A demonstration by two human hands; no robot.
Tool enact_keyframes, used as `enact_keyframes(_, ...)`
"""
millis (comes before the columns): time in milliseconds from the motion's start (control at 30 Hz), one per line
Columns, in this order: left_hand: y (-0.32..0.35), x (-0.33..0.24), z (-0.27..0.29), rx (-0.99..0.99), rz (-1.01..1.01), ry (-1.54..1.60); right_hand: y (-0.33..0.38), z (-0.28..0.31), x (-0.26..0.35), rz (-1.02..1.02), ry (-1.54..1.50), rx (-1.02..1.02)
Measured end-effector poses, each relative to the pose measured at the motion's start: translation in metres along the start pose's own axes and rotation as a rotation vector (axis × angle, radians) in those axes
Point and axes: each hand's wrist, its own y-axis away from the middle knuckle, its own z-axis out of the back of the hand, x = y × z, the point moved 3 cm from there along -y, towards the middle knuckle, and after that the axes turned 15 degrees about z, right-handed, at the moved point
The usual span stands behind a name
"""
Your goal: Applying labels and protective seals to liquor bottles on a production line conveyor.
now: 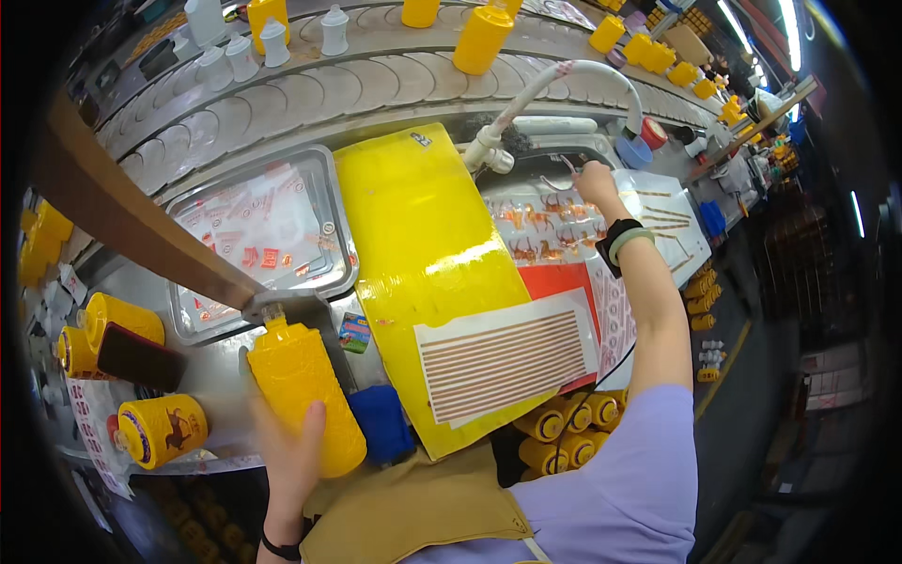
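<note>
At a labelling bench beside a curved conveyor [310, 89], a worker's left hand [287, 451] grasps a yellow bottle [299, 385] at about 7 o'clock in the head view, fingers wrapped round its lower body, its neck tilted toward a metal tray [324, 179] of red stickers at 10 o'clock. The right arm stretches toward 1 o'clock, the right hand [595, 180] pinching at a sheet of decals [545, 226]; what it grips cannot be told. The step appears to be picking a decal; the next move likely calls for bringing it cleanly to the bottle's face. A yellow board [423, 235] lies between.
</note>
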Motion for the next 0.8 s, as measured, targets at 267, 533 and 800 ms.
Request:
enact_keyframes(267, 0.002, -0.001, 0.003, -0.008, 0.038, -0.006, -0.045, -0.046, -0.051, -0.207, -0.195, 0.189)
enact_keyframes(533, -0.001, 0.008, 0.010, -0.008, 0.008, -0.143, -0.034, -0.058, -0.058, -0.290, -0.591, -0.039)
enact_keyframes(800, -0.002, 0.005, 0.007, 0.112, 0.017, -0.017, 0.037, 0.025, 0.017, -0.138, -1.017, -0.311)
